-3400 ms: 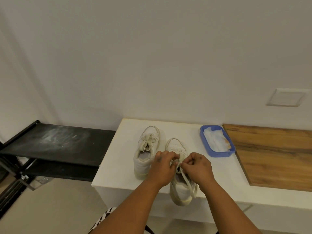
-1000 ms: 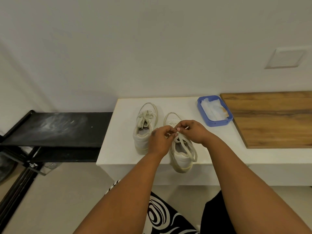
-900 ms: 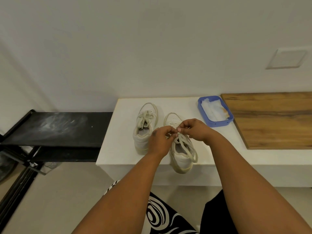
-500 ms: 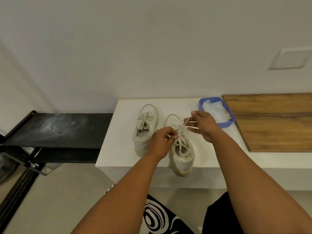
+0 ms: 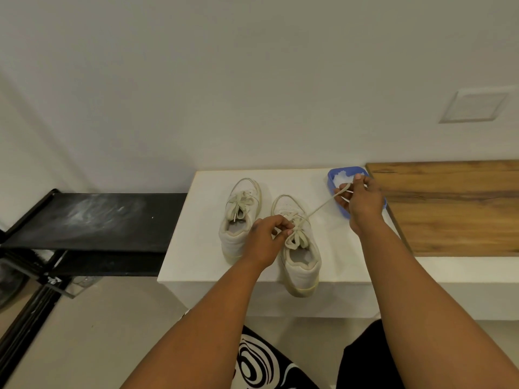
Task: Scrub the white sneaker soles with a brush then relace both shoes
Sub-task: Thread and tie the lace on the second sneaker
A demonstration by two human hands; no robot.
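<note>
Two white sneakers stand side by side on the white bench (image 5: 202, 220), toes toward the wall. The left sneaker (image 5: 238, 217) has its laces tied. The right sneaker (image 5: 300, 256) hangs its heel over the bench's front edge. My left hand (image 5: 266, 237) pinches the lace loops at its tongue. My right hand (image 5: 362, 200) pinches the lace end (image 5: 323, 206) and holds it stretched taut up and to the right, over the blue tray (image 5: 332, 175).
The blue tray holds something white and sits against a wooden board (image 5: 455, 209) on the right. A black shelf rack (image 5: 92, 220) stands to the left of the bench. A wall plate (image 5: 474, 106) is on the wall.
My right hand has pulled the lace end away from the sneaker, up and to the right, until it is taut. My left hand stays at the knot.
</note>
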